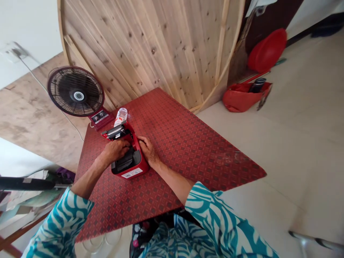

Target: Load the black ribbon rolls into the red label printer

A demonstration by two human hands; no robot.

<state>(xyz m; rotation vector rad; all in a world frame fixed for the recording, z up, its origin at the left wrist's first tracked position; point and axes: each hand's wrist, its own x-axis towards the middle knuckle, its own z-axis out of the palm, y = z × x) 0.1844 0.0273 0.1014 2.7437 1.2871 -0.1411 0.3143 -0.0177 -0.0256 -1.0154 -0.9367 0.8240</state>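
Note:
A red and black label printer [143,165] stands on the table with its lid [115,132] raised and tipped back. My left hand [117,149] reaches into its open compartment, fingers curled downward. The fingertips are hidden inside, so what they hold cannot be made out. Against the printer's right wall lies my right hand [148,149], its thumb and fingers bent around the edge and steadying it. A black part [125,161] fills the front of the compartment, below my left hand. On the printer's near face is a white printed label [132,173].
Behind the printer a clear plastic bottle [120,116] lies tilted beside a dark red fan [76,92]. A red patterned cloth covers the table [204,157]. A large round wooden board [153,50] leans behind it. A red bag [240,98] and red basin [267,50] are at right.

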